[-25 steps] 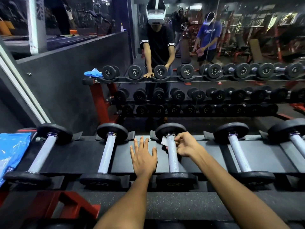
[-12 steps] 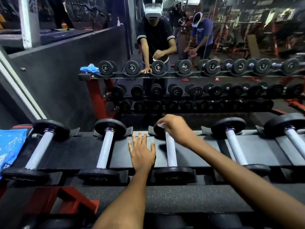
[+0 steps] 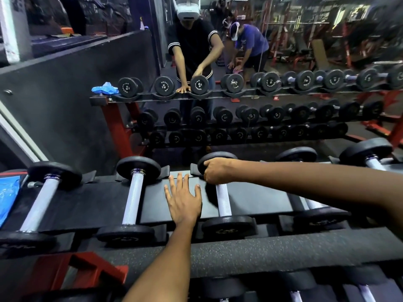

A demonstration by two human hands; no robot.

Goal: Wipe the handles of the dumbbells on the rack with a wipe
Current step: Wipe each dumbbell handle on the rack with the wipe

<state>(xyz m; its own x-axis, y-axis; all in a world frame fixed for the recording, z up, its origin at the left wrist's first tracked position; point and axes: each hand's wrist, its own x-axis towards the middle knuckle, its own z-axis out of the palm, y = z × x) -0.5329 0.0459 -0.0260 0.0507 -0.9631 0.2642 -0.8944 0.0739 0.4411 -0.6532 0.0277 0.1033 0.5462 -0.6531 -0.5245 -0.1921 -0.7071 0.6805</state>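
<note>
Dumbbells sit in a row on the top shelf of the rack (image 3: 91, 205), each one lying with its silver handle pointing away from the person. The third dumbbell (image 3: 224, 205) from the left is the one being touched. The right hand (image 3: 218, 173) is curled round the far end of its handle (image 3: 222, 199), right up against the far black weight (image 3: 216, 156). The fingers wrap over the bar and grip it. The wipe cannot be seen, so I cannot tell if it is under the fingers. The left hand (image 3: 182, 199) lies flat on the black shelf just beside that handle, on its left side. Its fingers are straight and a little spread, and it holds nothing. Two more dumbbells lie to the left: the second dumbbell (image 3: 133, 197) near the flat hand and the first dumbbell (image 3: 39, 201) well apart from it. More dumbbells lie to the right, partly hidden under the right arm. A blue plastic bag (image 3: 8, 197) lies at the left end of the shelf. A big mirror (image 3: 283, 62) stands behind the rack. It shows the rack again, the person leaning over it, and another person in a blue shirt (image 3: 250, 40) bending down farther back.
</note>
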